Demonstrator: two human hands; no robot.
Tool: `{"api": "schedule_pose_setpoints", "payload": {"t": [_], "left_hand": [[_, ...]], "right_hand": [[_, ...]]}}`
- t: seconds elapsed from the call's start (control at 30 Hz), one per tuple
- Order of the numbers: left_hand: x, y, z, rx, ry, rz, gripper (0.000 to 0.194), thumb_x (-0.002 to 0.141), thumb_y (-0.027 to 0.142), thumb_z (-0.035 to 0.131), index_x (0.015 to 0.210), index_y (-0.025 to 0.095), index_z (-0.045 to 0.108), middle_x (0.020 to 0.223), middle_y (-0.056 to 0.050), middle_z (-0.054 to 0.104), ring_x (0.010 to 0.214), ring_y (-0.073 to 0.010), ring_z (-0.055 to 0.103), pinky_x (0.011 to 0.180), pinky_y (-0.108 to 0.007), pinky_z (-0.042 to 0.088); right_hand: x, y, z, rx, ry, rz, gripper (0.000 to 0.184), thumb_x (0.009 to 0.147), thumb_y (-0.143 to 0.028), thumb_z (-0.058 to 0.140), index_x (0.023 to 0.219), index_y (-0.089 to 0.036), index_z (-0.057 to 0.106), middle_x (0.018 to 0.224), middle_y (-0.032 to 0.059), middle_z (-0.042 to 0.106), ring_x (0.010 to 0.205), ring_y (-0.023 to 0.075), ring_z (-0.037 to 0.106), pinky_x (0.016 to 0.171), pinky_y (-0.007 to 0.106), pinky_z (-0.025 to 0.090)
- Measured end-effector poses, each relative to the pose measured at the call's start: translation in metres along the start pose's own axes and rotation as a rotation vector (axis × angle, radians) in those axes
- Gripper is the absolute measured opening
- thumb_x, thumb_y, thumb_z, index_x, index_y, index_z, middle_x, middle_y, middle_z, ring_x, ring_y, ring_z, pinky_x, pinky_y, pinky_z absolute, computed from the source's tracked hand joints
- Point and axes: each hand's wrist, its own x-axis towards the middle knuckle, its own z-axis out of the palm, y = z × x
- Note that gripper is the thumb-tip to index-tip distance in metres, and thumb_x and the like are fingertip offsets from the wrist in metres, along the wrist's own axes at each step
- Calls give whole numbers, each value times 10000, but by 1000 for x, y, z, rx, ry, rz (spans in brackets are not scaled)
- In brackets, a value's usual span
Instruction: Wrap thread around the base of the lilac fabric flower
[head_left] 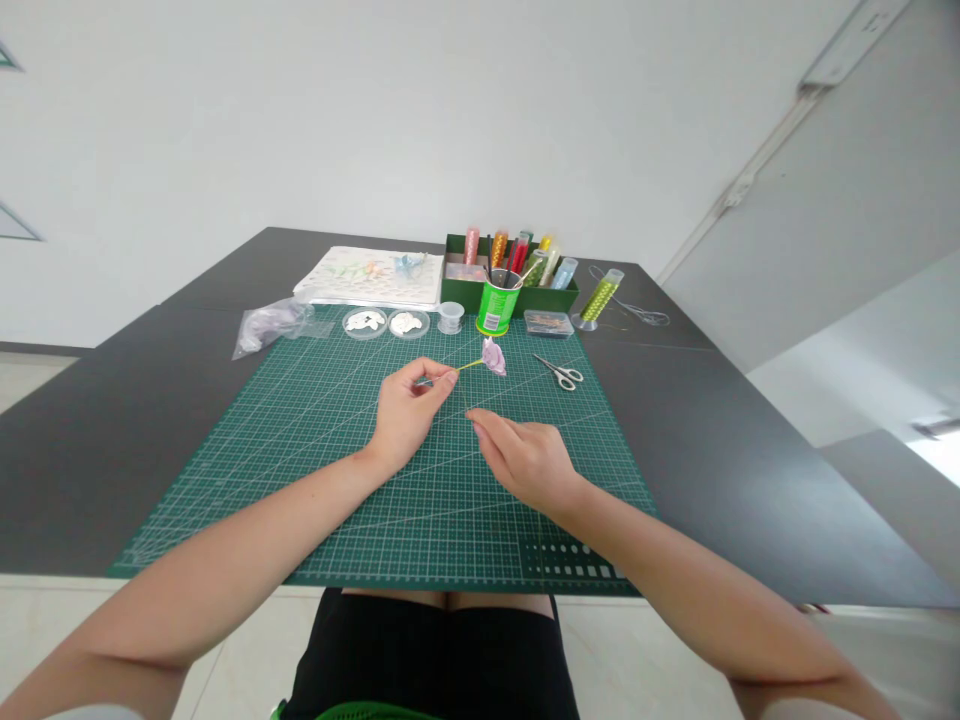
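Note:
Between the thumb and fingers of my left hand is the thin green stem of a pale purple artificial flower. The flower head points to the right, held above the green cutting mat. A fine thread runs from the stem at my left fingertips down to my right hand. My right thumb and forefinger pinch that thread, with the other fingers curled in. Small scissors with white handles lie on the mat, to the right of the flower and touching neither hand.
Two round dishes of white pieces, a small clear tub, a green can of tools and a clear case line the mat's far edge. Behind stands a green box of thread spools. One spool stands right; a plastic bag lies left.

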Motion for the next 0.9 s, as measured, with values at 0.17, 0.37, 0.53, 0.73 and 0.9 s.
{"api": "schedule_pose_setpoints", "payload": {"t": [0.17, 0.37, 0.53, 0.73, 0.9], "left_hand": [[0, -2, 0, 117, -54, 106, 187, 878, 341, 637, 809, 193, 725, 809, -29, 707, 765, -170, 617, 680, -275, 479], [0, -3, -1, 351, -142, 289, 130, 904, 233, 590, 819, 208, 685, 749, -2, 617, 710, -154, 559, 672, -268, 445], [-2, -6, -2, 473, -222, 358, 111, 926, 217, 607, 831, 201, 662, 768, 1, 607, 719, -150, 559, 674, -264, 427], [-13, -10, 1, 592, -372, 485, 122, 986, 269, 617, 956, 240, 732, 945, -28, 701, 876, -180, 630, 714, -275, 446], [-19, -8, 2, 636, -420, 620, 163, 1002, 302, 612, 964, 245, 760, 988, -44, 731, 922, -201, 655, 723, -290, 475]], "right_hand": [[-1, 5, -7, -90, 126, -136, 236, 1028, -183, 500, 1111, -195, 721, 722, 18, 769, 560, 120, 661, 523, 253, 481], [4, 17, -25, -136, 321, -311, 286, 963, -107, 628, 1209, -235, 701, 535, -72, 567, 448, 76, 505, 458, 259, 372], [9, 23, -41, -293, 375, -409, 218, 960, -112, 652, 1129, -229, 728, 514, -67, 506, 443, 79, 431, 447, 260, 338], [12, 33, -47, -267, 336, -386, 214, 987, -134, 605, 1112, -255, 731, 535, -57, 535, 458, 82, 458, 470, 248, 363], [15, 47, -47, -260, 307, -266, 159, 996, -171, 605, 1009, -228, 753, 576, -37, 612, 494, 88, 518, 492, 239, 382]]}}
